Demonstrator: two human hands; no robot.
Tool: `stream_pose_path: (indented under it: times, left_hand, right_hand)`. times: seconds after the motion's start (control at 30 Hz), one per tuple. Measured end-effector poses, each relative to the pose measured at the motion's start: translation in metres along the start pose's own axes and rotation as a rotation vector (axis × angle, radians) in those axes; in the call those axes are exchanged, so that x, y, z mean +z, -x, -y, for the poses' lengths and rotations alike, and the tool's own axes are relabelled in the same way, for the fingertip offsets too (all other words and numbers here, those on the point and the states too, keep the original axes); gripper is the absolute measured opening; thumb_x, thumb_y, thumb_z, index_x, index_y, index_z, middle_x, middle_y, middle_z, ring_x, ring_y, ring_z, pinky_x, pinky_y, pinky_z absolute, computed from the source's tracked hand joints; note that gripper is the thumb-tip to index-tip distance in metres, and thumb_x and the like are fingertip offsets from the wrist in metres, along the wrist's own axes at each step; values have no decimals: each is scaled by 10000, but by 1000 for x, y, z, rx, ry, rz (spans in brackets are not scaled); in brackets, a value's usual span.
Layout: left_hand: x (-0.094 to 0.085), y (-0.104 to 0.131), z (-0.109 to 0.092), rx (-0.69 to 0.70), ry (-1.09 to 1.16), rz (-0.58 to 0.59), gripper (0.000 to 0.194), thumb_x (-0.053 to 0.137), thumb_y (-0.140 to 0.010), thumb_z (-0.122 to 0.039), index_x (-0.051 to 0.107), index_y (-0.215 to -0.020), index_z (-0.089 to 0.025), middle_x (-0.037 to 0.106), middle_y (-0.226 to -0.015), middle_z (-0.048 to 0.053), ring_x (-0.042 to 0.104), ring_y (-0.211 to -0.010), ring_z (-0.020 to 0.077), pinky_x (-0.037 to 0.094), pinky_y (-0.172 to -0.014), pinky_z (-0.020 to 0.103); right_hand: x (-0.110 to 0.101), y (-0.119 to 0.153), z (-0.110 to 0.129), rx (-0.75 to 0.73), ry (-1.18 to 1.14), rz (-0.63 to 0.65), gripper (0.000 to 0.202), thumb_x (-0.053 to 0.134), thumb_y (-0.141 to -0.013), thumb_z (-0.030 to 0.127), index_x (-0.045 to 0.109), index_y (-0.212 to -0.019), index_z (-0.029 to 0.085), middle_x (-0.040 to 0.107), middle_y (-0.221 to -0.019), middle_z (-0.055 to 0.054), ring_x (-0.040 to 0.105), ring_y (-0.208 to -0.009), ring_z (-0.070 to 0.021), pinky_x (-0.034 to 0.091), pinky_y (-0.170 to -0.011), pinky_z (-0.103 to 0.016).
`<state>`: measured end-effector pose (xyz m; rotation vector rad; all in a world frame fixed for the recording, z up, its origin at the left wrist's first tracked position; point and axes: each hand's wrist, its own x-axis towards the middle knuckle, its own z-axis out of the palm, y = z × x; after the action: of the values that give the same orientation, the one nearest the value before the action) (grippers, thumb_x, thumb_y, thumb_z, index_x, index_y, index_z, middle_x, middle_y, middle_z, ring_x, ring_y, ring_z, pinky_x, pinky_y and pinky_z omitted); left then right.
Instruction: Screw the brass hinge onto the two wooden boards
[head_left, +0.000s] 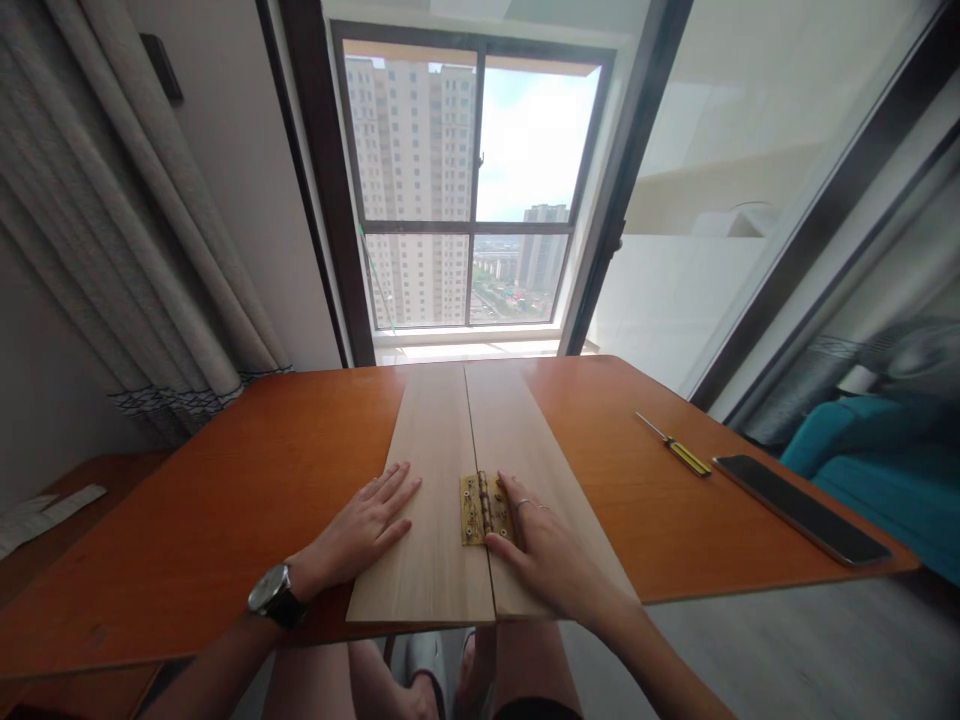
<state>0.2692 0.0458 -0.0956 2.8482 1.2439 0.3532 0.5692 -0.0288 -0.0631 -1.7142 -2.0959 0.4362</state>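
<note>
Two pale wooden boards lie side by side on the table: the left board and the right board, with a narrow seam between them. A brass butt hinge lies opened flat across the seam, its barrel roughly along the line. My left hand rests flat on the left board's outer edge, fingers stretched out, apart from the hinge. My right hand lies over the right board, with thumb and forefinger set around the hinge's right leaf, partly covering it.
The orange-brown table has its far edge near a window. A screwdriver with a yellow and black handle and a dark phone-like slab lie at the right. Beyond the table's right side stands a teal seat. Curtains hang at left.
</note>
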Motion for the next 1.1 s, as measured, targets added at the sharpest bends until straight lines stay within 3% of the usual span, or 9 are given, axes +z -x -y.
stream_pose_path:
  times: [0.1,0.27,0.37,0.47,0.6,0.73,0.87,1.0,1.1]
  left_hand:
    - [-2,26,0,-26,-28,-31,566,382,-1068,-388,282,-1606,-245,238,-1674,116,299,-1535,261,350,-1223,424]
    - [-10,74,-37,42,-94,-2,823,600,-940,-554,236,-1620,-266,168,-1686,160,270,-1530,387,402,-1157,582]
    - [-13,88,-57,59,-139,-22,1165,877,-698,-484,220,-1620,-208,188,-1672,210,247,-1527,429,434,-1144,563]
    - [-13,86,-58,170,-242,-87,970,904,-697,-276,409,-1525,-178,375,-1603,213,349,-1490,409,487,-1122,508]
    - [-16,82,-49,316,-288,-148,624,789,-842,-268,540,-1402,-156,483,-1537,190,402,-1465,385,521,-1105,475]
    - [-22,85,-49,365,-283,-220,420,622,-971,-243,562,-1378,-156,512,-1515,174,372,-1491,348,526,-1102,455]
    - [-26,87,-51,410,-278,-276,369,546,-995,-178,572,-1362,-154,544,-1491,159,403,-1477,328,525,-1099,451]
    - [-23,91,-49,340,-207,-291,481,465,-1006,-177,459,-1487,-169,606,-1438,118,490,-1423,286,546,-1073,392]
    - [-9,100,-43,186,-142,-333,626,453,-1014,-293,268,-1595,-149,624,-1409,154,623,-1293,248,597,-976,304]
  right_hand:
    - [0,33,-26,-54,38,-62,784,542,-942,486,287,-1605,155,352,-1636,-147,302,-1532,-259,288,-1245,-484]
    - [7,85,-83,-306,328,-132,1227,878,-619,535,231,-1628,271,299,-1657,-147,284,-1514,-419,354,-1174,-625]
    - [2,91,-98,-423,425,-211,980,765,-797,262,238,-1621,330,381,-1626,-88,359,-1496,-339,448,-1143,-516]
    - [-10,84,-100,-557,437,-264,786,489,-904,29,289,-1606,322,504,-1549,-35,400,-1476,-214,498,-1109,-350]
    - [-38,75,-94,-666,517,-248,686,466,-924,28,411,-1556,289,559,-1497,-33,493,-1410,-235,571,-1023,-349]
    - [-87,69,-66,-765,489,-198,458,472,-1025,224,532,-1475,278,622,-1436,-38,488,-1420,-221,567,-1038,-363]
    - [-127,53,-4,-940,490,-206,348,420,-1049,233,708,-1240,195,728,-1269,-70,560,-1355,-219,538,-1079,-385]
    - [-118,31,64,-1012,495,-232,257,554,-974,155,744,-801,154,752,-949,-62,664,-1148,-248,524,-1076,-391]
    - [-92,20,101,-1054,479,-248,228,620,-931,160,707,-721,174,691,-780,-42,678,-882,-207,574,-909,-362]
